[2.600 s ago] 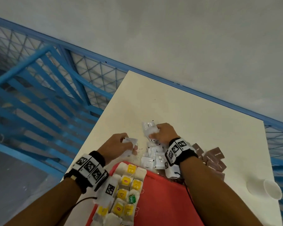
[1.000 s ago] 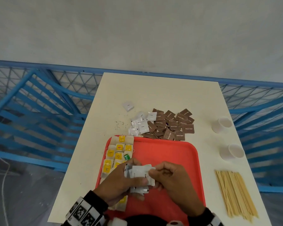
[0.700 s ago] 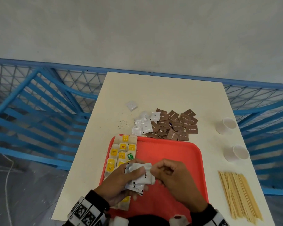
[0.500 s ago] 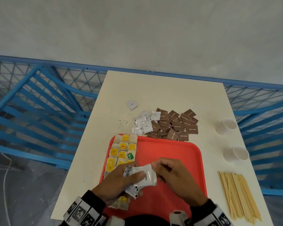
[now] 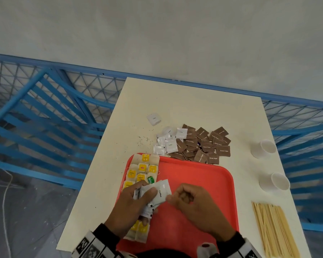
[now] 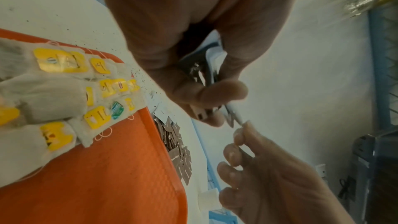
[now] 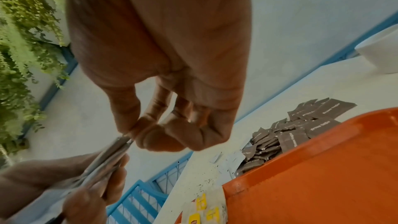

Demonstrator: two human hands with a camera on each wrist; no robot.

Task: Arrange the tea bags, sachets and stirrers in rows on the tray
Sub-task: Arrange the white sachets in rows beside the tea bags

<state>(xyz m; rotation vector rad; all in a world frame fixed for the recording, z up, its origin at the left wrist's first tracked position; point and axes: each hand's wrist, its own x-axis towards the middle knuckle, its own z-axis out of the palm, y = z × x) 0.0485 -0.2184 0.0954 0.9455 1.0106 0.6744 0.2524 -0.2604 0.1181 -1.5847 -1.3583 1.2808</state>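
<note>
One group only is laid on the tray, tea bags rowed along its left edge; brown sachets and stirrers wait on the table, while left hand grips a white-sachet stack whose edge right hand pinches.
</note>
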